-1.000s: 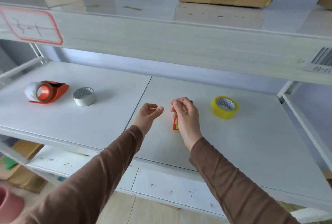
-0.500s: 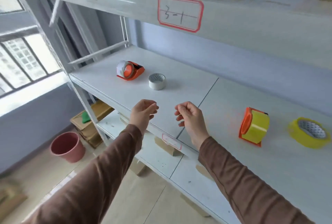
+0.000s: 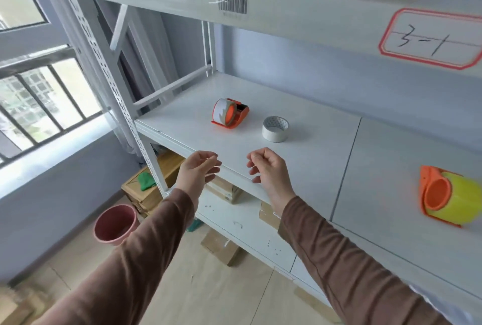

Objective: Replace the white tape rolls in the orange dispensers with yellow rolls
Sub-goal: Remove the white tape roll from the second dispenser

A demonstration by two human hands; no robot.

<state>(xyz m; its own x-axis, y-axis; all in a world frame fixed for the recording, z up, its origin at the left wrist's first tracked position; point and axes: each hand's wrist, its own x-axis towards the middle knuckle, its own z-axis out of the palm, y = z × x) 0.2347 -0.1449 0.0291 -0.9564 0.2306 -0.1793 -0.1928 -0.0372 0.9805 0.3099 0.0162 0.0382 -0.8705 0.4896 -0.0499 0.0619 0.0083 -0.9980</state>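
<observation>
An orange dispenser with a white tape roll in it stands at the back left of the white shelf. A loose white roll lies just to its right. At the right edge, a second orange dispenser carries a yellow roll. My left hand and my right hand hover at the shelf's front edge, fingers loosely curled, both empty and well short of the white-roll dispenser.
A pink bucket stands on the floor at the lower left. Cardboard boxes sit under the shelf. The upright shelf post rises at the left beside a barred window. An upper shelf overhangs with boxes on it.
The view has swung left along the shelf. My right hand let go of the yellow-roll dispenser, and both hands moved left toward the white-roll dispenser. The loose yellow roll has left the view.
</observation>
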